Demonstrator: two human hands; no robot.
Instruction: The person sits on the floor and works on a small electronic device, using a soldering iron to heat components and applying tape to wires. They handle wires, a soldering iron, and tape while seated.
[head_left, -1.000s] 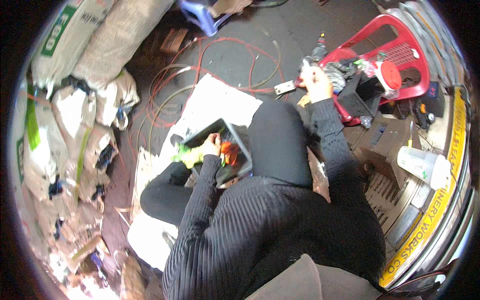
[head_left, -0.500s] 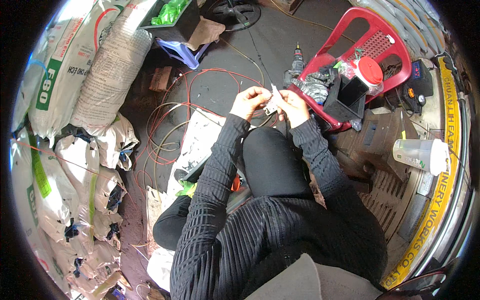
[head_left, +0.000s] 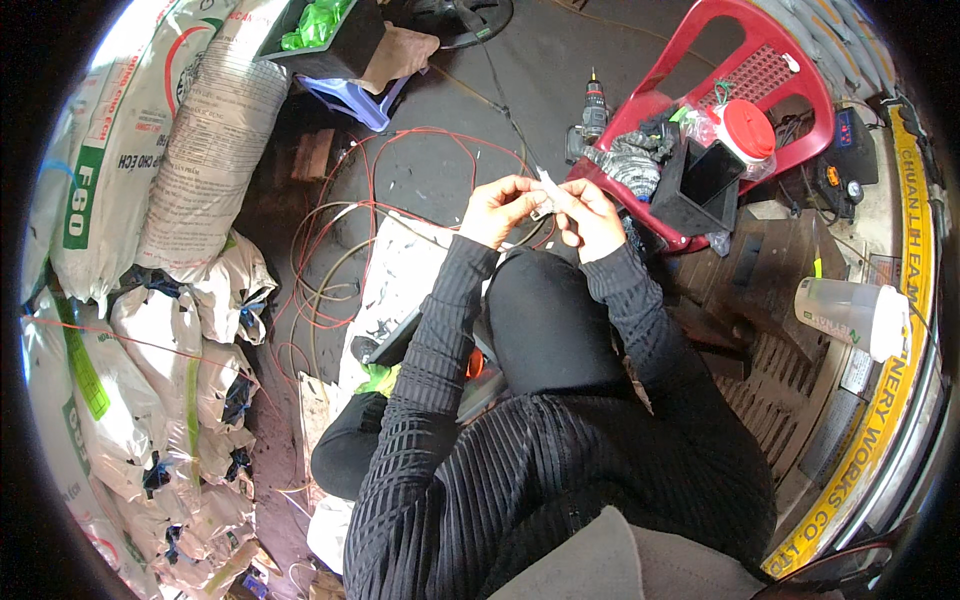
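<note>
Above my raised knee, both hands meet around a small white piece [head_left: 546,188] whose kind I cannot make out. My left hand [head_left: 497,212] pinches its left side between thumb and fingers. From the right, my right hand [head_left: 594,217] is closed on the same piece, thumb laid along it. Fingers hide much of its lower part. A dark cord [head_left: 513,118] runs down from the far side to the hands; whether it joins the piece I cannot tell.
Red and tan hoses [head_left: 372,185] coil on the floor. A cordless drill [head_left: 594,112] stands beside a red plastic chair [head_left: 655,70] holding grey gloves [head_left: 632,168] and a black bin [head_left: 697,190]. White sacks [head_left: 215,140] line the left; a translucent cup [head_left: 845,310] stands right.
The hands have drawn closer together, and the fingers now cover more of the white piece. The view has shifted slightly.
</note>
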